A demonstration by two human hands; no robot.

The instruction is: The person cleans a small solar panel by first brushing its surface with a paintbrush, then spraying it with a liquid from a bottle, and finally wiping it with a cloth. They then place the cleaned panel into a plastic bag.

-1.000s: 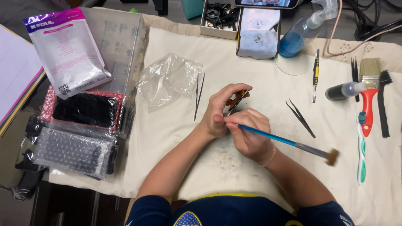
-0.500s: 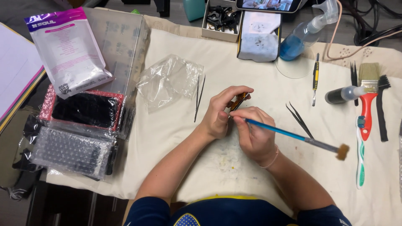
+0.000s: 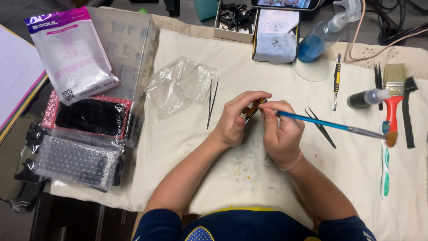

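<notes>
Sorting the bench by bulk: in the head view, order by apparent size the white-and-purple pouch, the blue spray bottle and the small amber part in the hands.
1. White-and-purple pouch
2. Blue spray bottle
3. Small amber part, mostly hidden by the left hand and right hand

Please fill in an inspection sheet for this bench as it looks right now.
Surface: cream cloth over the table, stained in front of the person.
Job's things: small amber part pinched between both hands; blue brush held with it, bristles pointing right.
Clutter: clear bag, tweezers, second tweezers, screwdriver, dropper bottle, paintbrush, toothbrush, spray bottle, white pouch, bubble wrap.
Hands: left hand grips the part; right hand grips the brush and touches the part.
Cables: pink cord at top right.
Surroundings: box of black parts; papers at left.
</notes>
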